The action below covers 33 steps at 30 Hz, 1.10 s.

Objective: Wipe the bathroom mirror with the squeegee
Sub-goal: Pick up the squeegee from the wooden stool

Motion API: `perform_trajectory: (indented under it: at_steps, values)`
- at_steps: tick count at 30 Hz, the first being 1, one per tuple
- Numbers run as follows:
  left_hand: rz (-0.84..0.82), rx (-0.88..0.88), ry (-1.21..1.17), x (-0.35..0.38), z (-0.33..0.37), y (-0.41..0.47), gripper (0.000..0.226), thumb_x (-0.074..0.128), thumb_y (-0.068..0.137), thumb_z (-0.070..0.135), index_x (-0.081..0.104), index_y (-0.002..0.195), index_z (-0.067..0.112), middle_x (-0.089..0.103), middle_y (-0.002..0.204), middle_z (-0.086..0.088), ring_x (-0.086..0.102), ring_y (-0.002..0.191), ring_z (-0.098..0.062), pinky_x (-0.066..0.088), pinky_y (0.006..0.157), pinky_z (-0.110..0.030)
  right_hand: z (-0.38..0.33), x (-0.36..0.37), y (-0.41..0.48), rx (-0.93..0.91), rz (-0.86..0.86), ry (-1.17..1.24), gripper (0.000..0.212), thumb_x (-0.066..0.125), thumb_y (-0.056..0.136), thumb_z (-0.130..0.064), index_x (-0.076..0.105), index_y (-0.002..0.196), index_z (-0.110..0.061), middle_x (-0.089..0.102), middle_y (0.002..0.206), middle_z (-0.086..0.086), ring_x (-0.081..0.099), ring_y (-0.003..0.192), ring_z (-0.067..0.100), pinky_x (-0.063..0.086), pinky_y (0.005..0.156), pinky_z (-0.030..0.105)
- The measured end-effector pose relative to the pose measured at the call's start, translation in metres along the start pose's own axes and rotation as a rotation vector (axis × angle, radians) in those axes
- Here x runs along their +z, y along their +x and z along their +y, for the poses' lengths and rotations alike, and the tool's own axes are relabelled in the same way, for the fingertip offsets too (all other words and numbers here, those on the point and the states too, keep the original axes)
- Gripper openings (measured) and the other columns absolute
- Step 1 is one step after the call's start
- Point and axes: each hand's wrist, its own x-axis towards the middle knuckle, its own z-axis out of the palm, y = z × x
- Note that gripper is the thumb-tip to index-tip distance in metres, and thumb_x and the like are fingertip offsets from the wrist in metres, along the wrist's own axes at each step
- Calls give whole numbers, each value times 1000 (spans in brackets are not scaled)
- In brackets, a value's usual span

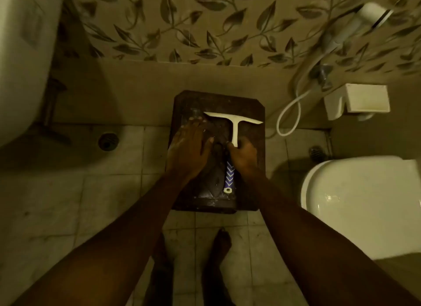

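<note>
Squeegee (232, 144) flat on a dark stool (252, 160), blade toward the wall, patterned handle pointing back toward the feet. Right hand (243, 156) closed around the handle just below the white stem; left hand (190, 149) open, palm down on the stool top, fingers spread beside the blade's left end. Mirror nowhere in view. Step in hand, by the look of it: picking up the tool.

To do it well: firm wrap on the patterned grip rather than the bare stem, straight lift so the blade clears the stool top level, left hand kept as a brace till the tool is free. Possibly some soap or residue on the left hand; too dim to be sure, so worth a tighter hold in case of slipperiness.

Room around: stool just beside the wall ledge, blade tip close to its right edge. Toilet (364, 205) near on the right, hose (289, 114) looping down behind, basin (25, 62) to the left. Open floor (109, 191) left of the stool; clearest path straight up and back.
</note>
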Motion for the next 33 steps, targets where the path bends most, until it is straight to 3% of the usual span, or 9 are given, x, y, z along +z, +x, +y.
perform_trajectory:
  at_steps: [3,6,11,14,16,21,27,30,33]
  values:
    - [21,-61,-107,-22,5,0,51,35,98,42,48,137,13,52,139,-11,44,133,-28,35,111,-44,-18,-2,-5,80,61,158,7,60,92,-24,57,90,-17,65,86,3,65,86,27,49,70,34]
    - [29,-97,-227,-63,18,-1,48,32,97,43,55,130,15,61,124,-7,58,113,-25,49,91,-46,-50,-14,-27,87,84,316,5,57,93,-19,57,93,-15,68,84,14,66,74,30,54,65,42]
    - [180,-103,-339,-148,46,-5,27,46,99,33,62,113,15,66,101,-4,62,87,-20,49,72,-33,-141,-52,-83,-121,83,495,20,57,97,-33,55,98,-13,57,64,8,53,46,19,46,44,29]
    - [252,-91,-387,-209,56,-13,26,47,99,34,64,111,19,59,86,7,48,73,-1,34,64,-8,-202,-70,-121,-198,128,524,23,58,96,-37,59,102,-15,59,69,5,54,51,13,46,47,24]
    - [325,-55,-400,-254,56,-20,28,47,98,37,65,106,18,49,73,17,43,61,1,33,59,-3,-242,-76,-147,-229,130,545,23,57,96,-37,61,102,-15,58,70,-1,53,53,5,43,47,16]
    - [455,-12,-512,-358,41,-30,33,45,95,52,64,108,29,69,90,7,66,78,-14,51,70,-28,-338,-76,-205,-416,67,678,25,48,101,-20,57,84,-4,49,56,4,43,41,10,35,39,21]
    - [655,65,-471,-465,17,-18,29,45,95,55,63,100,34,68,83,13,66,67,-11,54,63,-37,-437,-64,-249,-680,-24,682,35,45,103,-30,54,77,-9,50,54,1,41,42,14,35,38,23]
    - [724,92,-476,-506,10,-9,27,44,94,57,62,95,37,67,79,17,65,70,-8,53,63,-35,-478,-58,-257,-768,-34,707,32,45,103,-34,55,80,-14,49,51,-3,40,41,13,34,37,23]
    - [786,157,-453,-538,8,1,25,45,95,53,64,94,35,68,82,15,64,71,-8,55,62,-37,-510,-56,-259,-853,-43,727,26,44,103,-34,57,97,-13,49,51,-3,39,40,12,34,35,22]
